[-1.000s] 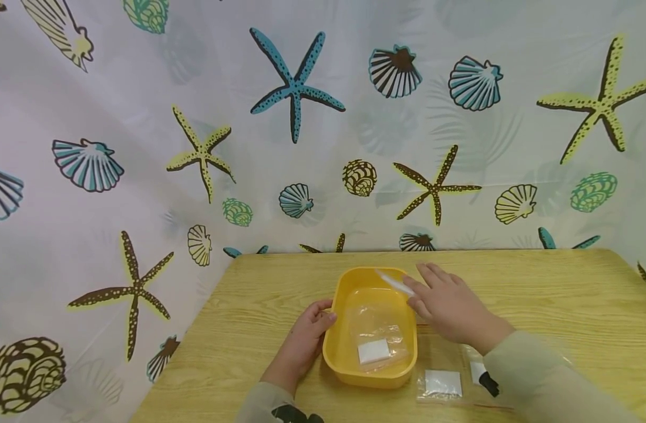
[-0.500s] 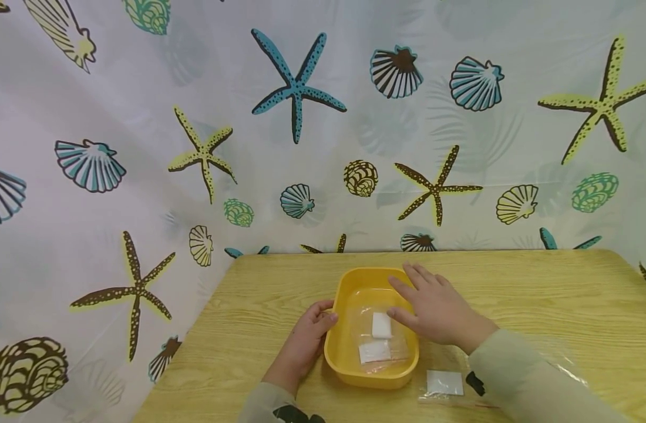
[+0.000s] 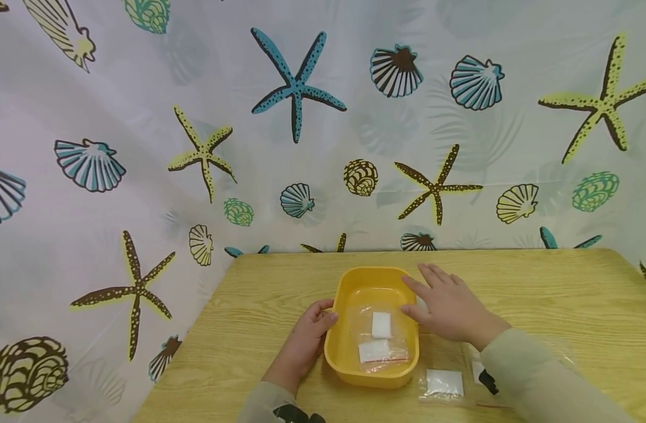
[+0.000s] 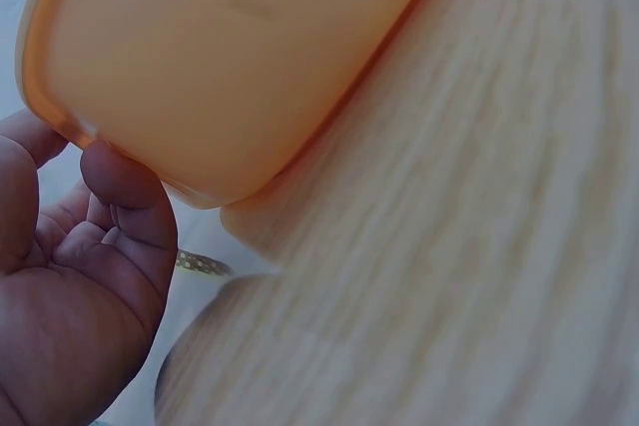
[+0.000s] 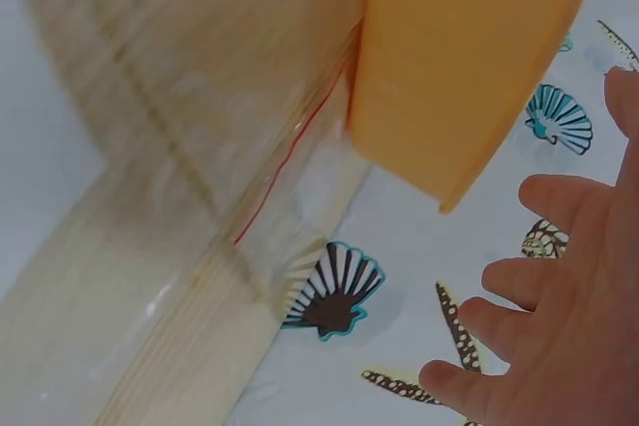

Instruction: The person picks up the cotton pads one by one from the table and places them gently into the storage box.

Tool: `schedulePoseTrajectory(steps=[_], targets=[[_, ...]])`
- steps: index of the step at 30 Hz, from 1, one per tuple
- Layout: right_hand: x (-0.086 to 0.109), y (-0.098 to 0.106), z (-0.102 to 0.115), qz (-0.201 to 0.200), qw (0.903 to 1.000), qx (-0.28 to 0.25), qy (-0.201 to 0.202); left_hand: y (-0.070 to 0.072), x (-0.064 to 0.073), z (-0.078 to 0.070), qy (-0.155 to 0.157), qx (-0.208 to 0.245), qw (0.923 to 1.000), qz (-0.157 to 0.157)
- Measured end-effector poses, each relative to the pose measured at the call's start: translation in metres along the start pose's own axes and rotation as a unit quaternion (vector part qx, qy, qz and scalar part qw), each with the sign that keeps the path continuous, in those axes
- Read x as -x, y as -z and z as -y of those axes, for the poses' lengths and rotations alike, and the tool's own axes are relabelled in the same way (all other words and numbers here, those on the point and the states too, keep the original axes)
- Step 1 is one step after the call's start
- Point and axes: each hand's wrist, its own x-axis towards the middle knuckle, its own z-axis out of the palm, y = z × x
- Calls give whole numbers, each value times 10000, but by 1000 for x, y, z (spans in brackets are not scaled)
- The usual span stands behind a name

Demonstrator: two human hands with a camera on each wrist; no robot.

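Observation:
A yellow plastic tub (image 3: 370, 380) stands on the table, its left rim gripped by my left hand (image 3: 302, 338), thumb on top. In the left wrist view the thumb (image 4: 125, 192) and fingers pinch the tub's edge. Inside the tub lie a small white rectangular piece (image 3: 381, 325) and a clear zip bag with a white rectangle (image 3: 374, 352) in it. My right hand (image 3: 452, 308) hovers at the tub's right rim, fingers spread and holding nothing; the right wrist view shows its fingers (image 5: 514, 281) apart from the tub.
Right of the tub, clear zip bags lie on the wooden table (image 3: 238, 352); one has a white rectangle (image 3: 443, 383) inside, and another white rectangle (image 3: 478, 372) is partly behind the right sleeve. A curtain (image 3: 323, 223) with shells and starfish hangs behind the table.
My right hand held a white piece at the tub's right rim; it has let it go into the tub and drawn back slightly right. The left hand keeps its grip.

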Motion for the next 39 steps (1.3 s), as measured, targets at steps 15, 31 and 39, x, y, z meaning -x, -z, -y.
schedulePoseTrajectory(steps=[15, 31, 39], targets=[[11, -5, -34, 206, 9992, -5, -356, 0, 0, 0, 54, 60, 10000, -27], [13, -12, -63, 881, 9906, -463, -940, 0, 1, -1, 65, 20, 10000, 3], [7, -17, -76, 1376, 9800, -753, -1226, 0, 0, -1, 105, -13, 9999, -32]])
